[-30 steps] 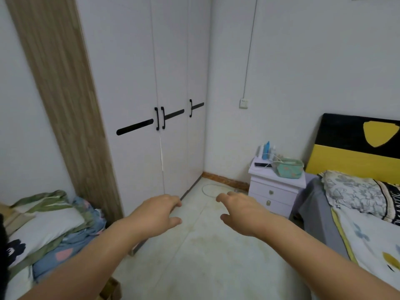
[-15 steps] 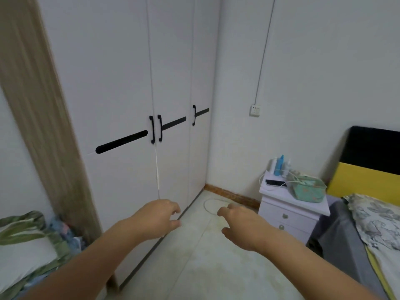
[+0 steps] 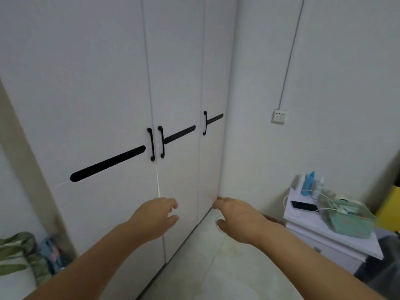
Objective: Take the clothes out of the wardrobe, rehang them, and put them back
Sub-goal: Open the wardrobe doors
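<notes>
A white wardrobe (image 3: 104, 87) with three closed doors fills the left and middle of the head view. Two black handles (image 3: 156, 143) meet at the seam of the left and middle doors; a third handle (image 3: 205, 123) is on the right door. A thin white strip (image 3: 158, 182) hangs from the seam below the handles. My left hand (image 3: 154, 219) reaches forward below those handles, fingers loosely curled, holding nothing. My right hand (image 3: 237, 219) reaches toward the wardrobe's right corner, fingers relaxed and empty. No clothes from inside are visible.
A white nightstand (image 3: 329, 237) stands at the right with bottles, a phone, a cable and a green bag (image 3: 348, 217) on top. A wall socket (image 3: 279, 116) with a cable is above it. Bedding (image 3: 19, 256) lies at the lower left. Pale floor (image 3: 233, 276) lies below.
The view has moved closer to the wardrobe and turned left; the bed has left the frame. Both hands have stretched farther forward toward the doors, still empty.
</notes>
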